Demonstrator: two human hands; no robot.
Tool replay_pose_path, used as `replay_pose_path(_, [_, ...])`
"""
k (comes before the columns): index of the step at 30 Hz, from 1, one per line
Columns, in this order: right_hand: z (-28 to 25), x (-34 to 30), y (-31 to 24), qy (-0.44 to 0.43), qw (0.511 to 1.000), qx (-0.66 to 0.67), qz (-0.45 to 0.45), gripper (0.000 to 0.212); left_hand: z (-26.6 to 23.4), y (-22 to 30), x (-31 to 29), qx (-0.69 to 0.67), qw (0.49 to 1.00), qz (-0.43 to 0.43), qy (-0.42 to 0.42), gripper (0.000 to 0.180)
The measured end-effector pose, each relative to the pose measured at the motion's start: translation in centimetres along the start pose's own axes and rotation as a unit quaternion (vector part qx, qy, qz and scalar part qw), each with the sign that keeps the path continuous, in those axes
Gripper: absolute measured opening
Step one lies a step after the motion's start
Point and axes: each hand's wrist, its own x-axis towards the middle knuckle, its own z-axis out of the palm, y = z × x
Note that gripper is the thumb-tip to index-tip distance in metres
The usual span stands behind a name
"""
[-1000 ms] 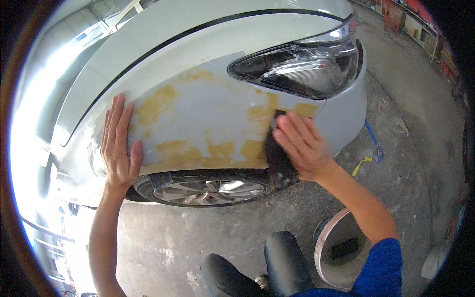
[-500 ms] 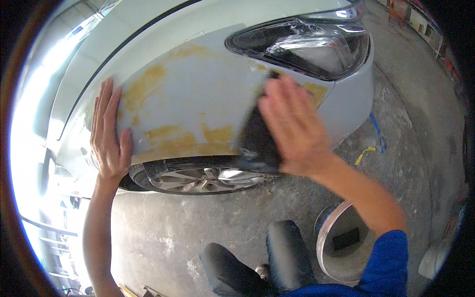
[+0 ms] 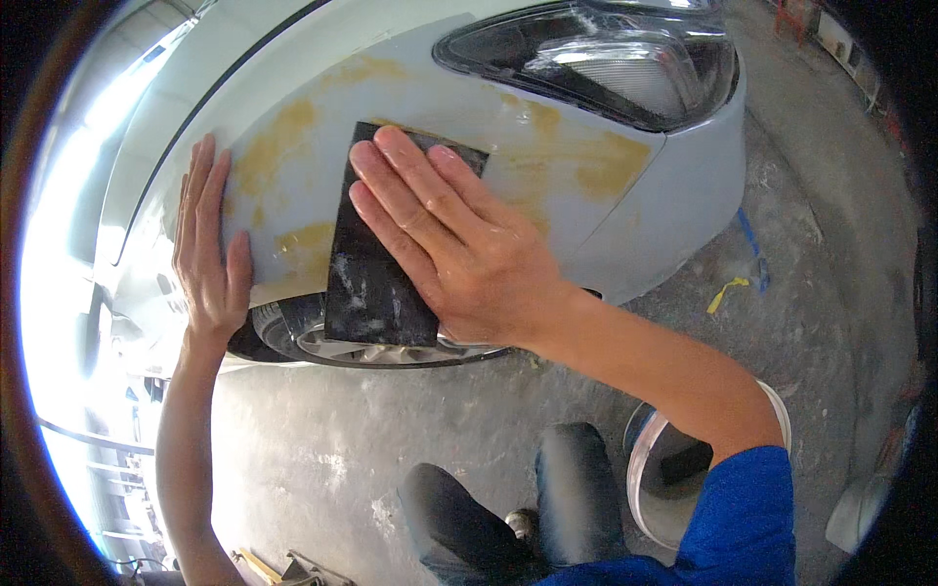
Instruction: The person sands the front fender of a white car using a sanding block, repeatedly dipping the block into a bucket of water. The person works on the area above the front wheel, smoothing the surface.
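A black, rectangular sheet of sandpaper (image 3: 376,288) lies across the car's front fender (image 3: 278,210), its lower end hanging over the wheel arch. My right hand (image 3: 464,239) presses on the sheet with the fingers stretched and the thumb hidden. White dusty marks show on the sheet's lower part. Grey primer covers much of the fender, with mustard-yellow patches along its edges and below the headlight (image 3: 606,73). Farther left, my left hand (image 3: 210,254) rests flat against the fender, fingers extended, thumb apart, holding nothing.
Below the arch is the wheel (image 3: 278,332), partly covered by the sandpaper. A round bucket (image 3: 641,479) with a dark block (image 3: 684,464) inside stands on the concrete floor (image 3: 322,420) by my right elbow. Yellow tape (image 3: 725,293) lies near the bumper.
My right hand has swept left with the sandpaper, from below the headlight to mid-fender, uncovering the yellow patches there. My left hand stays on the fender. The view has shifted slightly.
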Motion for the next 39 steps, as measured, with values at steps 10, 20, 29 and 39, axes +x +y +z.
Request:
replay_pose_path(10, [0.1,-1.1,-0.8,0.0,0.996,-0.043,0.077,0.067,-0.3,-0.2,-0.2,0.011,1.0,0.004,0.005,0.064])
replay_pose_path(20, [-1.5,-6.7,2.7,0.013,0.997,-0.03,0.073,0.068,0.9,-0.4,-0.7,-0.002,1.0,0.004,0.007,0.064])
replay_pose_path(29, [-2.4,-7.8,5.3,0.0,0.998,-0.066,0.017,0.066,0.4,-0.5,-0.9,0.006,1.0,0.013,0.005,0.063])
replay_pose_path(39, [-0.6,-6.5,3.9,0.011,0.999,-0.04,0.005,0.074,0.4,-1.4,-1.0,0.024,0.999,0.027,0.012,0.061])
